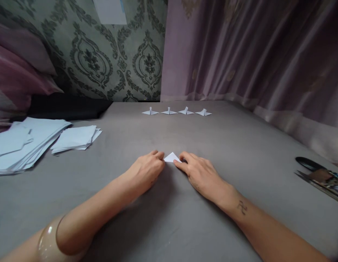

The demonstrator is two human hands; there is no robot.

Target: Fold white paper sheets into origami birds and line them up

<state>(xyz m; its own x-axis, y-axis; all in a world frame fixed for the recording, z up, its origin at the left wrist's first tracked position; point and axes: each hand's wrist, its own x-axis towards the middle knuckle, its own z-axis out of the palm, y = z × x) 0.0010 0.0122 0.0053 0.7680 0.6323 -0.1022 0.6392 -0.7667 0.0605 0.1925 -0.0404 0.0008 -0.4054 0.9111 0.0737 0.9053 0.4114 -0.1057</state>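
Note:
A small white folded paper (172,157), a triangle with its point away from me, lies on the grey surface between my hands. My left hand (150,165) has its fingers curled closed at the paper's left corner. At the right corner, my right hand (200,173) pinches the edge, its thumb on top of the paper and its fingers bent. Beyond them stands a row of several folded paper cranes (169,111) with flat, spread wings. The fingertips of my left hand are partly hidden behind its knuckles.
To the left lie a large stack of white paper (46,133) and a smaller paper stack (75,138). Behind them is a black cloth (68,105). Scissors (310,163) and other tools lie at the right edge. A pink curtain (212,54) and a patterned wall (120,54) border the back.

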